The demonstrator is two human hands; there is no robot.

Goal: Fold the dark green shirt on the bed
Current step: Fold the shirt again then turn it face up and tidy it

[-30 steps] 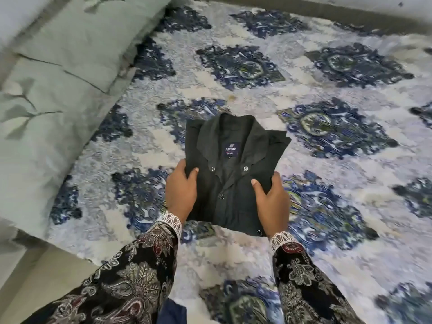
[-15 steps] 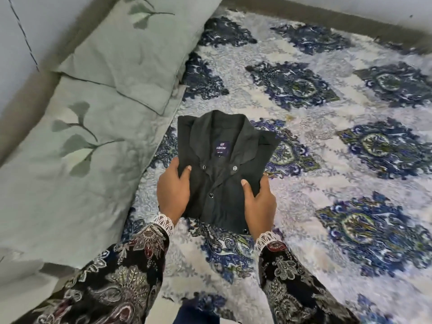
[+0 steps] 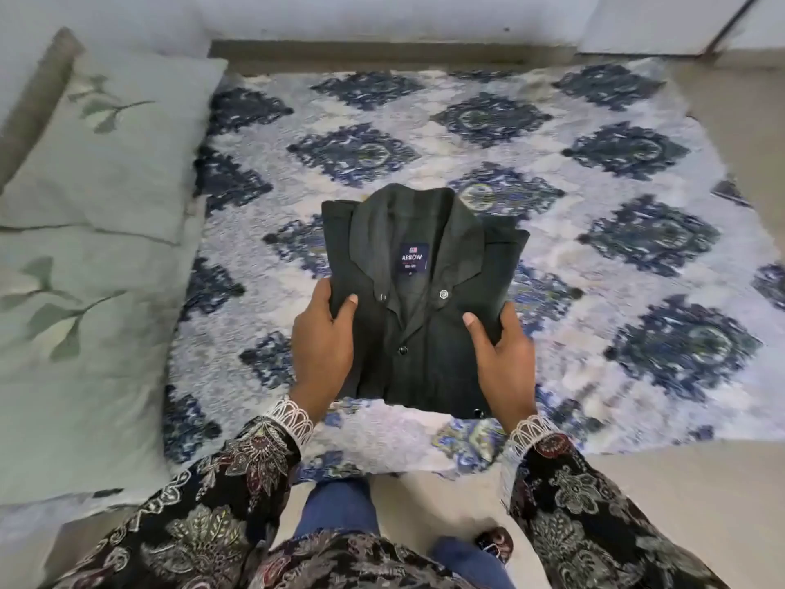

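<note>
We judge fold done: dark green shirt (image 3: 424, 308) compact rectangle, collar up, near bed (image 3: 552, 163) front edge. Left hand (image 3: 325, 346), right hand (image 3: 503, 354) grip clamped on shirt sides; only set-down left.

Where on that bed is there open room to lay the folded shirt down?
Bare bedspread lies open beyond and right of the shirt, up to the wall. Pillows fill the left side. Both hands, left and right, hold the shirt near the front edge.

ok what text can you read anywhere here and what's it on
"ARROW": white letters on the navy neck label inside the collar of the shirt.
Small lines under it on the same label: too small to read.
Small emblem above it: unreadable.
No other text in view.
</note>
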